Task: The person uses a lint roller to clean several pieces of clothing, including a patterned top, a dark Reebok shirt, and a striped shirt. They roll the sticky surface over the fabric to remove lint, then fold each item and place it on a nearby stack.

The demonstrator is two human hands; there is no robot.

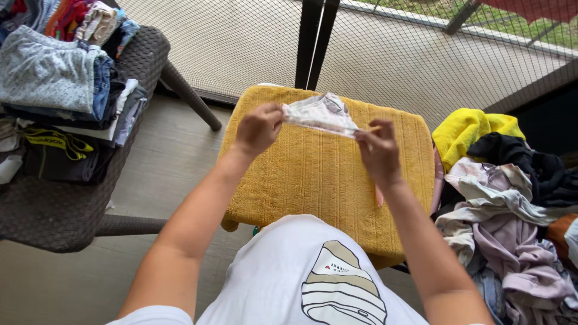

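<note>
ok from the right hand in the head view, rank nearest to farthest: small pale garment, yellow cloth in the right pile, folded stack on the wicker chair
1. small pale garment: pinched by the right hand.
2. yellow cloth: to its right, atop the loose pile.
3. folded stack: far left, on the wicker chair.

White short-sleeved T-shirt point(283, 271), beige-and-white striped rounded print at five o'clock on its front. Bare forearms, left hand point(257, 129) and right hand point(378, 153) without rings or watch.

Home balcony: safety netting point(241, 42), wicker chair point(66, 210), laundry piles point(512, 229).
</note>
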